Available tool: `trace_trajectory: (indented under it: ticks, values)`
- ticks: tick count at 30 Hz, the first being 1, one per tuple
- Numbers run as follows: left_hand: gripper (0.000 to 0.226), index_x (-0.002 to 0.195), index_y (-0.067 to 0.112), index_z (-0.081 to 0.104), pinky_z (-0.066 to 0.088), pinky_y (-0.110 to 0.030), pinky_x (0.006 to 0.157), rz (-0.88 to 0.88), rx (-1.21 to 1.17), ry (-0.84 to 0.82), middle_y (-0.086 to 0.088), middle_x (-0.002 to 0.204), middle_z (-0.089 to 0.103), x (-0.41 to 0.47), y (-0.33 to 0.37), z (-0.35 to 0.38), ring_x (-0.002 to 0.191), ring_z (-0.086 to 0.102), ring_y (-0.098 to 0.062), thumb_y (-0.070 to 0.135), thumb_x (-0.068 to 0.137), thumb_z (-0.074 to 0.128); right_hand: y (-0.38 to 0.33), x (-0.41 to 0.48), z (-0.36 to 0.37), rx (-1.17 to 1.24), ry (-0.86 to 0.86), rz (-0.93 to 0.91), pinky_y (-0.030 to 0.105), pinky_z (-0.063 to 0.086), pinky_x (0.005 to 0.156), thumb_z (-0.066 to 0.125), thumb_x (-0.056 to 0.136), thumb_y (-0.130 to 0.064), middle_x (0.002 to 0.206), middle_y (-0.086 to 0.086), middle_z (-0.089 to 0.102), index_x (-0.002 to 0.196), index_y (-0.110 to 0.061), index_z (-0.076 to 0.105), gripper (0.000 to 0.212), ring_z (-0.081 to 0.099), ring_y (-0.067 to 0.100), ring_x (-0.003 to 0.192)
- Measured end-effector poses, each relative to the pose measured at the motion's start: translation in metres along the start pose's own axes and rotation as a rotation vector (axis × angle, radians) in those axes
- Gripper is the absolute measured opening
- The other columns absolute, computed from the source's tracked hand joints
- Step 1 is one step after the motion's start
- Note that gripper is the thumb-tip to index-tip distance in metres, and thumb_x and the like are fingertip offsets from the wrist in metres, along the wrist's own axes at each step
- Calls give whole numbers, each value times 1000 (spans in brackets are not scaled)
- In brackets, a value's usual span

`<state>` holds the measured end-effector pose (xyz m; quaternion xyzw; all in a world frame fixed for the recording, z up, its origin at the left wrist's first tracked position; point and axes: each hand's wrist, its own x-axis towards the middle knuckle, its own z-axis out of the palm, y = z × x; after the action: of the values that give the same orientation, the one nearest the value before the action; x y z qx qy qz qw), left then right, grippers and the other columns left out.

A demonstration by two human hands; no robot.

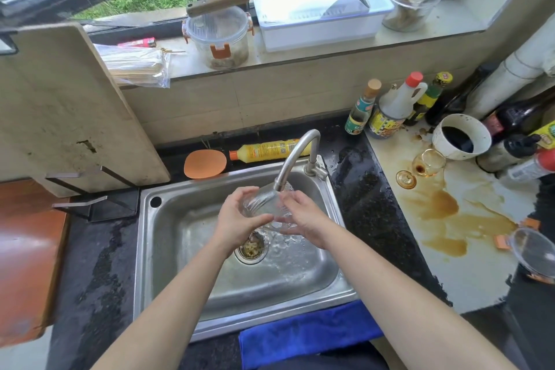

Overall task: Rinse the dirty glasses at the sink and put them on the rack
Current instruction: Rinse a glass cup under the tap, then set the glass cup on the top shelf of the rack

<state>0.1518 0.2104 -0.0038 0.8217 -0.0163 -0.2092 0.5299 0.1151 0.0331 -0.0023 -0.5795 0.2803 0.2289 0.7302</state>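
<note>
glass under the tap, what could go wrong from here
The clear glass is wet and held only by bare hands, left and right, right at the faucet spout; it could slip or knock the metal and chip. The tipped wine glass lying in the brown spill on the right counter might roll when reached for.

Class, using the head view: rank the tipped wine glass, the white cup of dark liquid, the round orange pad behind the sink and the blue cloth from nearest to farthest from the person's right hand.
1. Blue cloth, over the sink's front edge; orange pad, behind the sink on the left: too close to call from the right hand.
2. Wine glass, lying on the stained counter, right.
3. White cup, behind that glass.
</note>
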Motion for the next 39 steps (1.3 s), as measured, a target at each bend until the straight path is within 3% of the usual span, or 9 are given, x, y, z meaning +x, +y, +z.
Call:
trace_trajectory:
  ticks: [4, 8, 10, 14, 20, 22, 26, 34, 39]
  values:
    - [89, 144, 23, 44, 51, -44, 103, -222, -235, -4, -4, 140, 52, -3, 8, 6, 115, 60, -19, 49, 70, 86, 5, 1, 1, 25, 8, -63, 46, 59, 94, 63, 93, -51, 125, 14, 65, 107, -13, 55, 41, 65, 27, 116]
    - [100, 150, 15, 32, 62, -48, 83, -454, -522, -55, -16, 129, 58, -1, 13, 9, 91, 75, -37, 53, 74, 83, 8, 0, 4, 54, -42, -87, 47, 60, 93, 66, 88, -51, 112, 11, 67, 103, -14, 56, 41, 69, 28, 108]
    - [102, 145, 14, 39, 62, -47, 79, -408, -511, -9, -17, 130, 61, -1, 11, 9, 89, 75, -35, 54, 66, 88, 9, 1, 5, 66, -16, -104, 51, 56, 99, 70, 88, -47, 113, 5, 67, 100, -18, 57, 34, 67, 26, 113]
    - [68, 120, 34, 55, 57, -45, 91, -153, -189, 116, 1, 124, 63, -9, 12, -1, 106, 67, -21, 49, 64, 91, 4, 0, 3, 160, 11, -50, 46, 54, 101, 72, 94, -27, 130, 2, 61, 117, -19, 61, 27, 60, 27, 121]
    - [77, 136, 25, 50, 40, -25, 94, 103, 331, 176, 8, 132, 58, -22, 8, -13, 118, 55, -11, 38, 72, 89, -3, -4, 4, 72, 97, -19, 41, 55, 98, 54, 106, -29, 138, 6, 58, 145, -19, 49, 41, 57, 25, 125]
    - [83, 141, 22, 46, 41, -26, 96, 70, 346, 221, 5, 138, 56, -31, 4, -17, 123, 56, -15, 38, 72, 89, -2, -5, 4, -91, 145, -47, 36, 54, 95, 51, 107, -31, 142, 3, 56, 147, -20, 49, 42, 56, 21, 126]
    - [83, 141, 19, 46, 47, -35, 99, 46, 388, 304, 3, 138, 58, -46, -12, -28, 125, 56, -18, 43, 72, 87, 8, -12, 4, -375, 219, -104, 44, 41, 115, 51, 106, -36, 156, -1, 45, 153, -23, 43, 50, 47, 21, 138]
    - [75, 134, 15, 54, 38, -29, 98, 87, 395, 307, 1, 131, 61, -78, -52, -32, 124, 53, -21, 46, 73, 85, 76, -53, 26, -550, 297, -56, 38, 22, 123, 47, 107, -42, 167, 0, 26, 164, -25, 11, 70, 27, 21, 153]
    - [76, 133, 15, 56, 36, -25, 93, 125, 408, 262, -1, 130, 63, -96, -50, -29, 122, 55, -22, 45, 71, 88, 115, -80, 24, -726, 390, -68, 43, 9, 127, 45, 103, -57, 171, 2, -14, 164, -31, 10, 75, -6, 20, 158]
